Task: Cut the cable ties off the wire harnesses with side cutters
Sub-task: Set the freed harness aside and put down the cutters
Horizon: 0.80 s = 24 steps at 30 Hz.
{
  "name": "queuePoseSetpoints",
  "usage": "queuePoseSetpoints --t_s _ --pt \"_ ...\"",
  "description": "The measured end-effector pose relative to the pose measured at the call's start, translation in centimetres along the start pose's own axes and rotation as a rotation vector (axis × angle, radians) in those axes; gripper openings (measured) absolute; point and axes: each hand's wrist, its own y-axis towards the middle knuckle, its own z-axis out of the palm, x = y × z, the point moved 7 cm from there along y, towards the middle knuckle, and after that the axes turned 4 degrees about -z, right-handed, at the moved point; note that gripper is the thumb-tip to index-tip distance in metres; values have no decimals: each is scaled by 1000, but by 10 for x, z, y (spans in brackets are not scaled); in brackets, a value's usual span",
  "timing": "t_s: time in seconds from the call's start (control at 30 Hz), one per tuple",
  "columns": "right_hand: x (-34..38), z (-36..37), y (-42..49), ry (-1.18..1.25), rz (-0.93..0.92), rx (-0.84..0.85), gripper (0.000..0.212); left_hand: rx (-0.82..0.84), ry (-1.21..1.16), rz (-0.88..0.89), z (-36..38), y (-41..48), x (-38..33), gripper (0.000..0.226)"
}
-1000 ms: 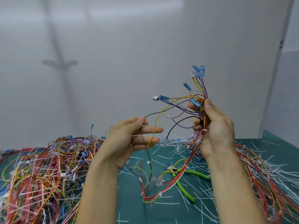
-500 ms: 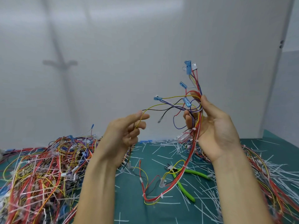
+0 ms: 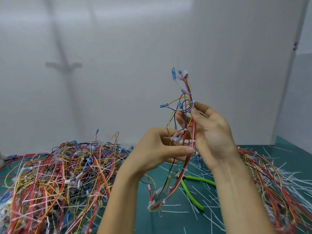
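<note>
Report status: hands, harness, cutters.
Both hands up on one wire harness: left hand pinches low, right hand grips higher. Its cable ties uncut. Green side cutters lying on mat, untouched.

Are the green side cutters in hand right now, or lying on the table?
Lying on the table, handles spread. The side cutters are untouched; left hand and right hand both hold the wire harness.

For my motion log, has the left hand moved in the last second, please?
Yes: the left hand shifted right, toward the unmoved green side cutters, onto the wire harness.
</note>
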Motion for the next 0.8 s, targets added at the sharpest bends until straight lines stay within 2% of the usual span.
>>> queuePoseSetpoints --t_s 0.1,0.23,0.33,0.43,0.5,0.6,0.63,0.7,0.8 --pt "-4 0 0 -96 -23 3 5 -16 24 7 0 0 -1 17" --pt "-3 -6 0 -451 -54 40 11 -56 14 45 -10 -2 -3 19" --pt "-3 -10 0 -537 -18 72 21 -132 -61 99 -22 -3 -3 18" --pt "-4 -13 -2 -618 35 65 21 -216 -132 156 -34 -5 -6 12" --pt "-9 -9 -5 -651 110 162 25 -260 -176 197 -41 -8 -9 9" --pt "-22 1 -14 -714 264 406 53 -332 -284 226 -48 -10 -11 7" --pt "-26 4 -18 -743 306 469 56 -364 -321 226 -51 -10 -11 7" --pt "-32 10 -22 -790 321 542 45 -423 -377 216 -53 -10 -9 6" --pt "-34 12 -19 -786 267 505 18 -482 -408 202 -55 -10 -8 8"
